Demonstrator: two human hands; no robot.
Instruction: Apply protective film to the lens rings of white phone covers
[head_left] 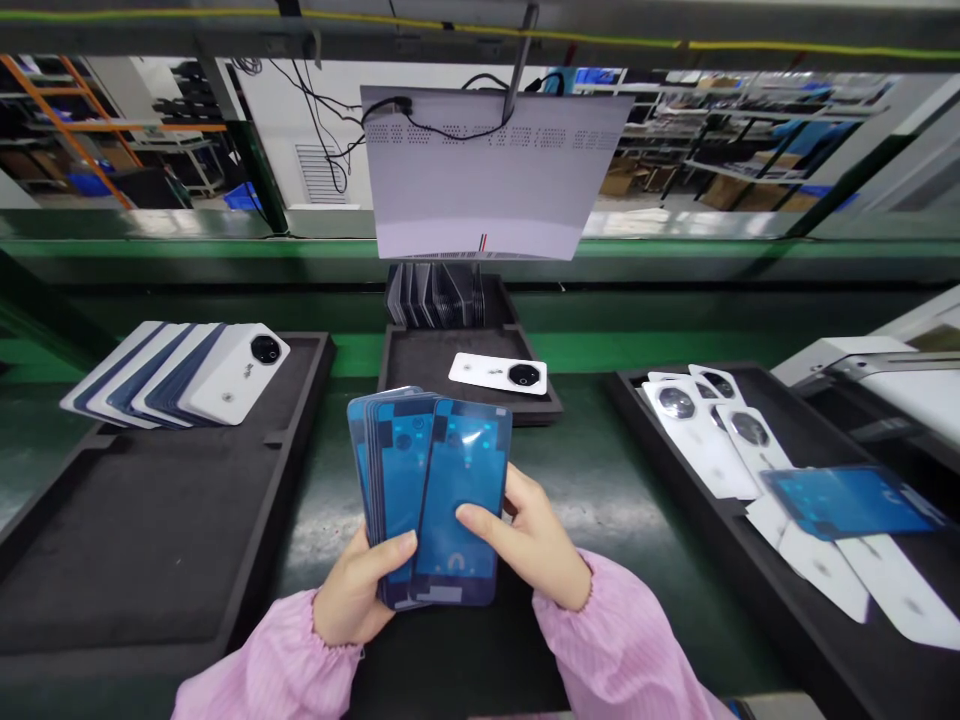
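I hold a fanned stack of blue film-covered phone back panels [397, 470] upright over the green bench. My left hand [360, 595] is closed round the bottom of the stack, thumb across the front. My right hand [532, 550] pinches the front blue panel [461, 500] at its right edge, thumb on its face, slid slightly to the right of the others. Both wrists wear pink sleeves.
A black tray [150, 540] at left carries a row of overlapping white back covers [187, 375]. The middle tray [420, 365] holds one white cover [499, 372] and upright dark panels. The right tray [780, 590] bears white covers and a blue panel [847, 500]. A white hanging board [487, 170] is ahead.
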